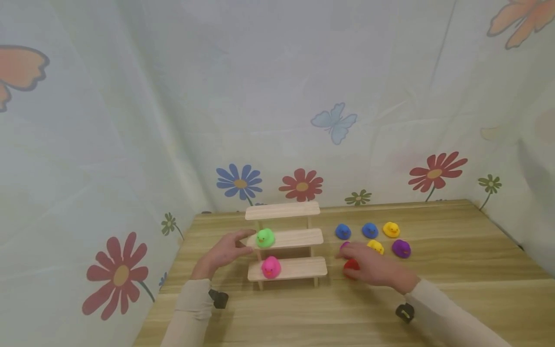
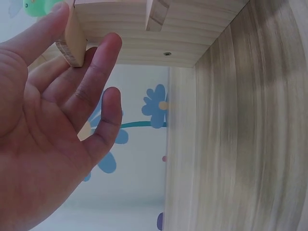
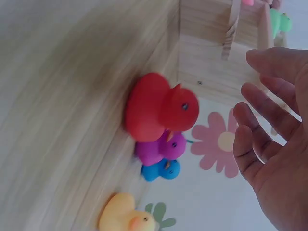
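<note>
A three-step wooden shelf [image 1: 288, 237] stands on the table. My left hand [image 1: 225, 250] is at the left end of its middle step, thumb and fingers on either side of the board end [image 2: 72, 45]. On that step sits a green rubber duck [image 1: 265, 237]; a pink rubber duck [image 1: 270, 267] sits on the bottom step. My right hand [image 1: 370, 265] hovers above a red rubber duck [image 3: 154, 108], its fingers loosely bent and holding nothing. Partly hidden by this hand in the head view is a magenta duck [image 3: 156, 148], just beyond the red one.
Right of the shelf, two blue ducks [image 1: 370, 230], two yellow ducks [image 1: 391, 230] and a purple duck [image 1: 401, 248] sit on the wooden table [image 1: 303, 318]. The shelf's top step [image 1: 282, 210] is bare. A flowered curtain [image 1: 277, 120] hangs behind.
</note>
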Demonstrator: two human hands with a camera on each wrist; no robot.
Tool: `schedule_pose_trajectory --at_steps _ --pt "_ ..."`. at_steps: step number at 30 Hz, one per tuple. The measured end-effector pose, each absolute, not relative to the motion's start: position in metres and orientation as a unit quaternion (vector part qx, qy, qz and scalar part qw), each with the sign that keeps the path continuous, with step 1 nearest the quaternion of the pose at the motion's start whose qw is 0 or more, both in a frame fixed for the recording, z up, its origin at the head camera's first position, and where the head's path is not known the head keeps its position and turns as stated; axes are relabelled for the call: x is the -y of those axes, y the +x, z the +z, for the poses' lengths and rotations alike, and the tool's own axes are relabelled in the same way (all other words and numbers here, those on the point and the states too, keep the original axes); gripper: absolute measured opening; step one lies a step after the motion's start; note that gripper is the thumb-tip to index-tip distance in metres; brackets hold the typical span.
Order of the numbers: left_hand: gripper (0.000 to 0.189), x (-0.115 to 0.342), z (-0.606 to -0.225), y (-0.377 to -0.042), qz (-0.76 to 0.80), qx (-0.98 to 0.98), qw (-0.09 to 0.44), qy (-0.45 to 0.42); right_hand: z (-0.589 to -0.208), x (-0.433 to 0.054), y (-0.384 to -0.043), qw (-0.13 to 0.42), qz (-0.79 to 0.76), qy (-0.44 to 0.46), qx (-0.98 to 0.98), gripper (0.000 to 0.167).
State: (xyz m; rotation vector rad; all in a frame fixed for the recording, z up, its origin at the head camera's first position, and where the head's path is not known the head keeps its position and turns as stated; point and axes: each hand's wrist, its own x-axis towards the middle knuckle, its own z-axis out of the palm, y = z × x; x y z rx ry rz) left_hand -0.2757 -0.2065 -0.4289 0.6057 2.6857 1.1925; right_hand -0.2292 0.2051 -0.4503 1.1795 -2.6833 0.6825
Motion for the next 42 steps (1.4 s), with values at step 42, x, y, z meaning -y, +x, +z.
schedule_pose_trajectory --at_steps 42 --pt "0.059 0.210 -0.441 -0.278 0.430 -0.885 0.063 0.167 -0.407 -0.129 -0.236 0.053 0.272 0.377 0.884 0.030"
